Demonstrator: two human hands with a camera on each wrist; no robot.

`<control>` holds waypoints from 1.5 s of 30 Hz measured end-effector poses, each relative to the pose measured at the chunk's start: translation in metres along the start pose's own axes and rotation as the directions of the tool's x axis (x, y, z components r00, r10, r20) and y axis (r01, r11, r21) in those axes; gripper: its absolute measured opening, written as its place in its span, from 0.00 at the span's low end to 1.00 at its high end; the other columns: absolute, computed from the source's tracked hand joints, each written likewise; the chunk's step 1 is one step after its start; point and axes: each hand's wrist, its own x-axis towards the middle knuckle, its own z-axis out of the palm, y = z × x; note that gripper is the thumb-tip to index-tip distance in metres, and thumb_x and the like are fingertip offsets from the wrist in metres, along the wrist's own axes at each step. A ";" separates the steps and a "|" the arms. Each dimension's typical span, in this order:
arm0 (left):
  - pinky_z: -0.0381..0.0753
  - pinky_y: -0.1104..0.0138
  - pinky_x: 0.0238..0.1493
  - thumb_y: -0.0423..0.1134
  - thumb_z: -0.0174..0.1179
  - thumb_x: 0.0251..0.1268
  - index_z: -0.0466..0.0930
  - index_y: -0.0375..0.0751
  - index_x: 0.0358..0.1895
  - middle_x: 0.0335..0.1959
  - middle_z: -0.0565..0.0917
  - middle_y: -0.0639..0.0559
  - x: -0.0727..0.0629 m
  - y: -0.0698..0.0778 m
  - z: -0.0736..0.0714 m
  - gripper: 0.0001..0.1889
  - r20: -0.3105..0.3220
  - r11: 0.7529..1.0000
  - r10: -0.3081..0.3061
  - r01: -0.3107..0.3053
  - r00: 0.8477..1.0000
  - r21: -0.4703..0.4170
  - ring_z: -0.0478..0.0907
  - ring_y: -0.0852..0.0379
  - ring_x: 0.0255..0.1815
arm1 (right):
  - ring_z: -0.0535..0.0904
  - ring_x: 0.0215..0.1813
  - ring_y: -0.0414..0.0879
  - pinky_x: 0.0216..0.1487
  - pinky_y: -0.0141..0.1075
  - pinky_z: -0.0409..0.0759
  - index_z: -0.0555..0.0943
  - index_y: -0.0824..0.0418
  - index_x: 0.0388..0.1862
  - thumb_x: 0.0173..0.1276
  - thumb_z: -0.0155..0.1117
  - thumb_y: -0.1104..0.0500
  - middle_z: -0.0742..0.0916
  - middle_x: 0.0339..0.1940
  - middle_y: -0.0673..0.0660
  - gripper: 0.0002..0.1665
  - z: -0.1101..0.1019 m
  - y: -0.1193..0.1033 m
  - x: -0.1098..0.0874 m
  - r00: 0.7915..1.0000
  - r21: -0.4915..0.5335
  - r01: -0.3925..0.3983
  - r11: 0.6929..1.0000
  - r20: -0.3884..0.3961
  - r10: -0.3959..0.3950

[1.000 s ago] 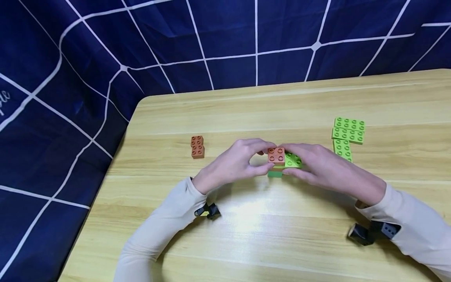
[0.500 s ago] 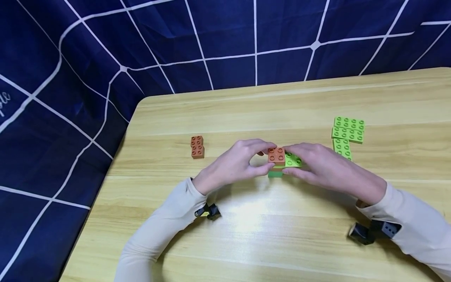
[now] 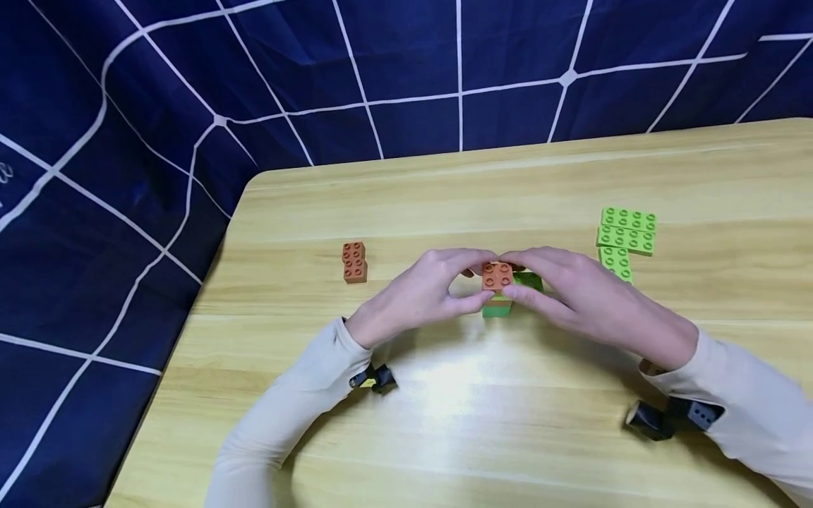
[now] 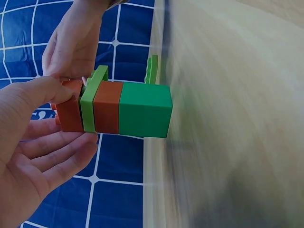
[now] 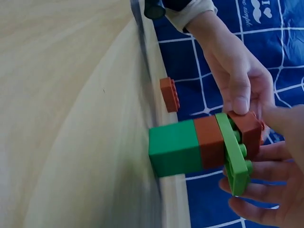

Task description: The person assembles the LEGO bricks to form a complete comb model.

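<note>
A stack of toy building bricks stands on the table, between both hands. Its base is a green block (image 3: 497, 310), topped by an orange-brown brick (image 4: 107, 108). Above that lies a light green plate (image 5: 233, 154), which juts out to the right. On the plate's left end sits another orange-brown brick (image 3: 497, 276), with a narrow gap under it in the right wrist view. My left hand (image 3: 435, 289) pinches this top brick between thumb and fingers. My right hand (image 3: 571, 293) grips the same brick from the right, thumb in front and fingers behind, partly hidden.
Two orange-brown bricks (image 3: 354, 262) stand together on the table to the left. Several light green plates (image 3: 625, 236) lie at the back right, behind the right hand. A dark blue curtain (image 3: 413, 70) with white lines hangs beyond the table's far edge.
My right hand has shifted left from around the light green plate to the top brick, its thumb now at the brick's front corner. The left hand keeps its pinch.
</note>
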 end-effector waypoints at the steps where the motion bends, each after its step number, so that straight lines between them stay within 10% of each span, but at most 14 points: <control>1: 0.81 0.74 0.62 0.33 0.70 0.76 0.79 0.24 0.65 0.56 0.89 0.35 0.000 0.000 0.000 0.21 -0.003 1.000 -0.008 0.008 1.000 -0.010 0.89 0.46 0.55 | 0.88 0.60 0.63 0.59 0.63 0.87 0.83 0.69 0.67 0.83 0.69 0.56 0.90 0.59 0.66 0.23 0.001 -0.001 0.001 1.000 0.003 0.014 1.000 -0.026 -0.014; 10: 0.82 0.75 0.60 0.30 0.72 0.74 0.80 0.28 0.52 0.52 0.90 0.35 -0.001 -0.003 0.000 0.13 -0.039 0.997 0.031 -0.034 0.999 -0.076 0.90 0.43 0.54 | 0.89 0.55 0.62 0.53 0.61 0.89 0.86 0.68 0.61 0.84 0.66 0.53 0.91 0.53 0.64 0.20 0.005 0.001 0.001 0.993 -0.001 0.063 0.998 -0.099 -0.063; 18: 0.81 0.73 0.63 0.35 0.65 0.82 0.84 0.27 0.61 0.57 0.89 0.37 0.001 0.001 -0.002 0.15 -0.023 0.997 -0.031 0.030 0.999 -0.076 0.88 0.47 0.57 | 0.89 0.56 0.64 0.55 0.62 0.88 0.86 0.69 0.60 0.84 0.67 0.56 0.91 0.54 0.66 0.18 0.003 0.001 0.002 0.994 -0.043 0.061 0.997 -0.087 -0.065; 30: 0.74 0.68 0.74 0.40 0.57 0.89 0.74 0.22 0.74 0.69 0.81 0.30 0.003 0.009 0.000 0.25 0.073 0.989 -0.077 0.067 0.994 0.133 0.81 0.42 0.71 | 0.90 0.52 0.66 0.52 0.63 0.89 0.87 0.71 0.57 0.88 0.37 0.32 0.91 0.50 0.67 0.47 0.008 0.007 0.004 0.978 -0.109 0.148 0.983 -0.131 -0.162; 45: 0.68 0.63 0.78 0.41 0.56 0.89 0.77 0.21 0.71 0.69 0.80 0.28 0.000 0.014 0.006 0.24 0.046 0.929 0.009 -0.025 0.999 0.369 0.78 0.37 0.74 | 0.89 0.51 0.69 0.52 0.65 0.88 0.86 0.73 0.56 0.88 0.31 0.32 0.91 0.49 0.70 0.50 0.011 0.009 0.003 0.969 -0.193 0.178 0.965 -0.135 -0.206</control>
